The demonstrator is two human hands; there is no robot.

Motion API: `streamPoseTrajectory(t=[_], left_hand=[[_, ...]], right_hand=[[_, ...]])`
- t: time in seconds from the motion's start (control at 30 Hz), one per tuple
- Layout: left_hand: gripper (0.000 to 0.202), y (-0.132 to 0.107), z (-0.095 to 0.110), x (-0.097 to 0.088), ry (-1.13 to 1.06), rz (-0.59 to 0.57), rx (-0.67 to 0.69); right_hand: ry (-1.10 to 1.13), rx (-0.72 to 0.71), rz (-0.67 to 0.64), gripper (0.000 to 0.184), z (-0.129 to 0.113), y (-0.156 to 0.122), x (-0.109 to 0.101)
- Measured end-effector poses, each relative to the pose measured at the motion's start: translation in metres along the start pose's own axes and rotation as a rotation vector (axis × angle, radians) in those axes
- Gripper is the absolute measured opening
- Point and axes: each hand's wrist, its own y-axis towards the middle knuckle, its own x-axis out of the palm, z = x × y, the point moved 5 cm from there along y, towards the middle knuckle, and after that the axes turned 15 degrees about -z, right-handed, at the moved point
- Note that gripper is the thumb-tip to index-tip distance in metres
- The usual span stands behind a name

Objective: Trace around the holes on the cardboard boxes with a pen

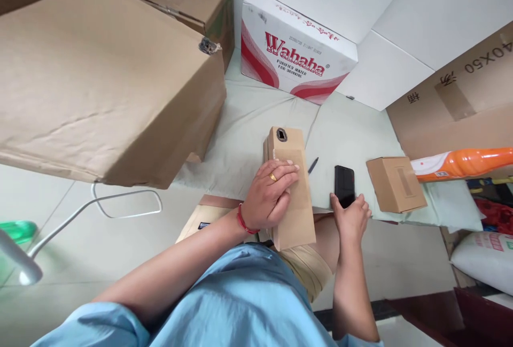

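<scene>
Over the light blue shirt [240, 304], the left hand [269, 197] lies flat, fingers loose, on the already closed long brown cardboard box [300, 213], while the right hand [352, 216] curls its fingers onto the black phone [344, 182], grip unclear, with a small shut brown carton [396, 184] just beyond them.

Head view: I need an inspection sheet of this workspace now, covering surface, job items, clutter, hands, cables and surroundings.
Surface: pale green cloth, creased, covers it.
Job's things: long brown carton lying flat, its near end overhanging the edge; black phone beside it.
Clutter: pen between carton and phone; small brown box to the right.
Hands: left hand laid flat on the carton; right hand touching the phone's near end, grip unclear.
Cables: nothing seen.
Surroundings: large cardboard box at left, Wahaha carton behind, orange-and-white object and white sack at right.
</scene>
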Motion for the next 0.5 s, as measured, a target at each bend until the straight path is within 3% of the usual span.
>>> streamPoseTrajectory(t=[0.1,0.2,0.33,0.5], left_hand=[[0.039,0.0,0.0,0.0,-0.002,-0.007,-0.012],[0.037,0.0,0.0,0.001,0.005,-0.009,-0.014],[0.037,-0.001,0.0,0.003,0.013,0.004,-0.007],[0.039,-0.001,-0.001,0.005,-0.002,0.011,-0.018]], right_hand=[[0.05,0.086,-0.076,0.093,-0.006,0.013,-0.008],[0.087,0.095,-0.125,0.091,-0.01,0.019,-0.014],[0.144,0.069,-0.064,0.094,-0.007,0.012,-0.021],[0.357,-0.023,0.055,0.083,-0.017,-0.01,-0.035]])
